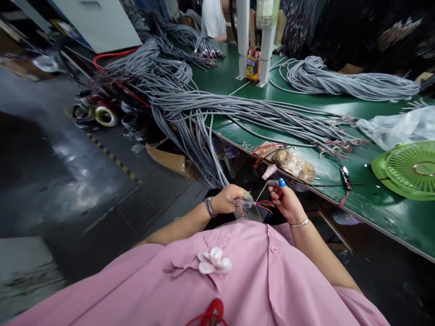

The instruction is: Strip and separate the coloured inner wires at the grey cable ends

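My left hand point(228, 199) is closed round the ends of several grey cables, close to my lap. Thin coloured wires point(240, 204) fan out from the stripped ends beside its thumb. Another spray of red and blue wires point(265, 206) sticks out to the right of that fist. My right hand point(283, 198) has a blue cover on one fingertip and pinches a thin pale strand point(261, 192), which runs taut back to the cable end at my left hand. The grey cable bundle point(204, 149) hangs over the table edge down to my left hand.
Long grey cables point(258, 111) with bare coloured ends lie across the green table point(380, 217). On it are a taped block point(288, 163), small snips point(345, 176), a green fan point(408, 170) and a plastic bag point(401, 127). Wire spools point(106, 116) stand on the floor. A person point(214, 20) is behind.
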Tool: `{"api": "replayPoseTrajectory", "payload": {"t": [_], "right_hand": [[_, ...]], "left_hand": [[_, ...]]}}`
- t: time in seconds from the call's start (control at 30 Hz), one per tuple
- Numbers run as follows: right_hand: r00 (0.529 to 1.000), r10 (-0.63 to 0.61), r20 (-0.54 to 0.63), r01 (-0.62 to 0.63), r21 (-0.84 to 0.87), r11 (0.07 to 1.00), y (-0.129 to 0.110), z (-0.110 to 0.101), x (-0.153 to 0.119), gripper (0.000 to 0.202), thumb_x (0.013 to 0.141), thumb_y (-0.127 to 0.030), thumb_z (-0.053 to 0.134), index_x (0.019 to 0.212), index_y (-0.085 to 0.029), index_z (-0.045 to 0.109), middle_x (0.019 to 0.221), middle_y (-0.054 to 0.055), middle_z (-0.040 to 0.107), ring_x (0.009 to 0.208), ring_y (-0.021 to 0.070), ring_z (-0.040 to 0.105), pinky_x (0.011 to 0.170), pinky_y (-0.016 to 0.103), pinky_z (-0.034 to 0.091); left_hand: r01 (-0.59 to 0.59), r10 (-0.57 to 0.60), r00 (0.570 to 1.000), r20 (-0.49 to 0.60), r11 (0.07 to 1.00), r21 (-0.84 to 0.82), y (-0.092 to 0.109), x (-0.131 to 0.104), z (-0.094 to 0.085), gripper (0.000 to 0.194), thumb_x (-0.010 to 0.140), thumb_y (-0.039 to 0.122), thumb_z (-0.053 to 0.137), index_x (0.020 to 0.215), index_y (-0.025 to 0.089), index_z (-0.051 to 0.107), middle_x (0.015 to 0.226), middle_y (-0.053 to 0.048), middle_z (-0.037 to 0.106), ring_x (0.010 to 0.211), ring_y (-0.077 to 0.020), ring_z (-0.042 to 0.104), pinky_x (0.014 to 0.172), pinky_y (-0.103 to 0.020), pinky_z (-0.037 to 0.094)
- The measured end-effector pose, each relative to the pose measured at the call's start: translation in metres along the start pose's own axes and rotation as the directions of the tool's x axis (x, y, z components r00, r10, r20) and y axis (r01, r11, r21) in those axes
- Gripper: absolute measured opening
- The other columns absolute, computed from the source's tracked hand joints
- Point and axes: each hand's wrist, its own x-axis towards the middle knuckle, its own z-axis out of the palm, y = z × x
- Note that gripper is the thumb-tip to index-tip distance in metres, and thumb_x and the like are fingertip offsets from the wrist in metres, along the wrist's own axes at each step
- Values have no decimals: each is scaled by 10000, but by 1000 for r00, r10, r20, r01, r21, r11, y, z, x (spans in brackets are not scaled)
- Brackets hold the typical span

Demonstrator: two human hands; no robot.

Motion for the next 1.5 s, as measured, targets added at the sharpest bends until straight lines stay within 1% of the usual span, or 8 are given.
{"api": "replayPoseTrajectory", "payload": {"t": [0.17,0.3,0.43,0.57,0.93,1.1,1.3,1.5], "right_hand": [[999,45,-16,-45,-31,998,4,3,-6,481,781,-606,677,902,-142,699,773,26,613,464,30,267,378,181,101],[994,101,51,-90,-186,978,-1,2,-8,584,763,-706,623,861,-132,666,769,32,639,476,36,325,380,175,133],[967,214,138,-136,-431,892,-6,5,-18,546,662,-657,754,737,-136,607,651,-15,599,502,48,408,414,173,244],[937,263,231,-126,-478,869,-6,10,-23,533,544,-556,867,681,-145,558,639,-41,588,578,72,503,551,197,401],[995,21,98,33,-517,855,-11,-8,-14,550,647,-638,770,631,-162,494,542,-81,445,504,43,321,478,197,248],[975,190,114,-94,-562,822,-10,-13,-19,593,747,-754,594,703,-168,518,572,-56,510,457,43,316,427,194,199],[964,191,186,-67,-524,849,-6,-11,-15,526,627,-612,792,666,-147,551,579,-67,502,513,45,376,493,190,289],[999,39,33,-18,-489,872,-26,-21,-20,413,711,-524,753,666,-140,606,533,-56,494,465,44,329,433,191,200]], "left_hand": [[14,-12,1000,-22,995,95,-2,-5,8,226,901,295,547,860,145,711,745,-58,691,672,-141,618,675,-240,471],[84,-90,994,60,992,96,-4,1,9,190,895,300,565,922,179,710,793,-35,706,709,-141,626,692,-229,481],[166,-183,965,187,981,105,5,9,10,218,894,280,531,789,173,690,725,-15,683,661,-125,601,642,-204,448],[179,-193,957,215,980,83,12,14,12,246,875,279,535,692,157,646,653,-10,640,599,-112,552,587,-191,405],[196,-217,935,280,976,99,11,10,4,272,912,287,499,717,153,634,665,-8,618,618,-113,523,606,-205,382],[240,-248,928,279,969,62,9,11,7,264,930,306,504,790,156,671,701,-16,643,645,-117,548,621,-204,397],[257,-261,929,261,965,49,3,14,11,277,917,311,523,746,141,660,673,-14,624,620,-110,535,587,-194,388],[277,-273,922,276,961,25,4,11,10,324,928,339,506,730,134,659,672,-15,625,620,-104,533,589,-190,397]]}}
